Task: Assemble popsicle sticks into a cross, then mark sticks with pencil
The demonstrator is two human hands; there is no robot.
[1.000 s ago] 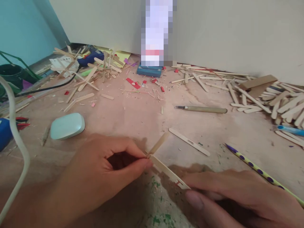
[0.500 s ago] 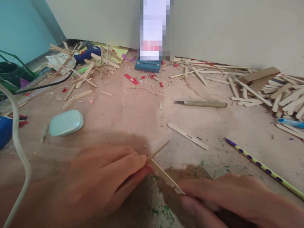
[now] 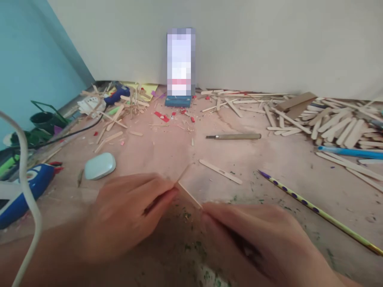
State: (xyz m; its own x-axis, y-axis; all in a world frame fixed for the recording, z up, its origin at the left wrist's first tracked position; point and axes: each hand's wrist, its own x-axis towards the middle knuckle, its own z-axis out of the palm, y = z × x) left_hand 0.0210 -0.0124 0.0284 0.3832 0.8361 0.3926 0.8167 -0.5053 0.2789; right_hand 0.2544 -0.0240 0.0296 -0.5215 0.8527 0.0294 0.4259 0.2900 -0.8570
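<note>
Evidently, the left hand (image 3: 131,217) is pinching one end of a wooden strip (image 3: 189,195), the right hand (image 3: 260,235) the other. Its long axis is slanting rightward and away from the back edge of the worktop (image 3: 166,149), both hands being equally near.

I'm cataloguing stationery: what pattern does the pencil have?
The pencil is yellow-green with dark purple spots; see the head view.
</note>
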